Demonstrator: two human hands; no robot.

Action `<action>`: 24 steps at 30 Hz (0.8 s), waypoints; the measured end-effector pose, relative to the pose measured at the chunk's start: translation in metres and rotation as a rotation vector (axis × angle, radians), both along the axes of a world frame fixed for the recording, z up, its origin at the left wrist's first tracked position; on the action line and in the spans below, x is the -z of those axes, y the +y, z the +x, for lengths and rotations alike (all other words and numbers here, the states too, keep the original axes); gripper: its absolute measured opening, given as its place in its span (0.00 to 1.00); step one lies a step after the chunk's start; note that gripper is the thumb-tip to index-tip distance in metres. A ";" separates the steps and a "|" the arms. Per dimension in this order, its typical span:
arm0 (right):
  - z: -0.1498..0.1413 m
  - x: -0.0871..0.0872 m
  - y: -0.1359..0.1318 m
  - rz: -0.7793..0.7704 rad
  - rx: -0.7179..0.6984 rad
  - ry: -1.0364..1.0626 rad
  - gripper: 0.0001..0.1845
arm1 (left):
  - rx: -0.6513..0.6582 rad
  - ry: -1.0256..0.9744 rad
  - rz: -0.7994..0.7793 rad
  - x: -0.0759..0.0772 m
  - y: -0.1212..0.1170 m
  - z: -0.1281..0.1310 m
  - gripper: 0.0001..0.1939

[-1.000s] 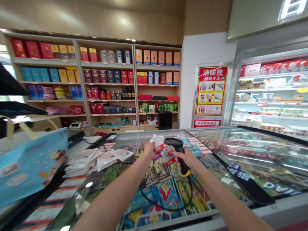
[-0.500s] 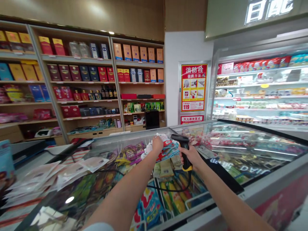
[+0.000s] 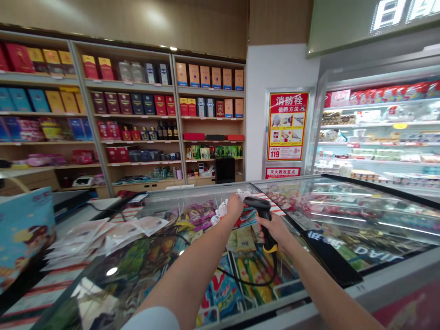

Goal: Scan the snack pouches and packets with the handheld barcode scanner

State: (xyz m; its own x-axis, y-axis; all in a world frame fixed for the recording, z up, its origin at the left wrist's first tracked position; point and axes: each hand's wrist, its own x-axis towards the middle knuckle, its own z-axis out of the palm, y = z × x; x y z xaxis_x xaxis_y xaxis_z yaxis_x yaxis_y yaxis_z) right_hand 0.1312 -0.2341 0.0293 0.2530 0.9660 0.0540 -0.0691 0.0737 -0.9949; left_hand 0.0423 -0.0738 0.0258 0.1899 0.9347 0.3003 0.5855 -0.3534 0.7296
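My right hand [image 3: 273, 229] is wrapped around the handle of a black barcode scanner [image 3: 264, 215] with a yellow base. The scanner's head points left, towards my left hand [image 3: 235, 206]. That hand is closed on a bunch of red and blue packets [image 3: 248, 216] with white scalloped edges [image 3: 221, 211]; the fingers are mostly hidden behind its back. Below the scanner a black cable [image 3: 247, 282] loops over the glass. Both hands are above the glass top of a chest freezer [image 3: 158, 201].
Through the glass show yellow packs [image 3: 254, 275] and a blue bag [image 3: 223, 284]. Clear plastic bags [image 3: 113, 233] lie at left beside a blue printed package [image 3: 25, 233]. A black panel [image 3: 330, 256] lies at right. Shelves of boxes [image 3: 132, 103] and a lit cooler [image 3: 381, 133] stand behind.
The view has turned left, so the surroundings sit further right. The packets by my left hand show less of their surface. My right hand still holds the scanner.
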 end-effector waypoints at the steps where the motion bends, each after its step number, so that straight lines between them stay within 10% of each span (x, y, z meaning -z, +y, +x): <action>1: -0.003 0.001 0.001 0.005 -0.011 0.004 0.19 | -0.011 -0.017 0.002 0.001 -0.003 -0.008 0.16; 10: -0.068 0.013 0.019 -0.009 -0.147 -0.002 0.18 | -0.172 0.113 0.127 0.025 -0.028 -0.163 0.11; 17: -0.143 0.019 0.047 0.029 -0.222 0.064 0.18 | -0.493 0.378 0.209 0.006 -0.035 -0.322 0.16; 24: -0.191 0.028 0.077 0.069 -0.206 0.130 0.19 | -0.477 0.448 0.045 -0.004 0.006 -0.362 0.24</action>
State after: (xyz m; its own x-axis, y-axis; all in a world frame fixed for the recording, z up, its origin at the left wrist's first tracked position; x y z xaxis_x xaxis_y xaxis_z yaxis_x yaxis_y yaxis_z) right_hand -0.0597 -0.1572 0.0018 0.0601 0.9930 0.1015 -0.2167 0.1123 -0.9698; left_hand -0.3201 -0.0678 0.0297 -0.1268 0.9356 0.3295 0.9292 -0.0042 0.3696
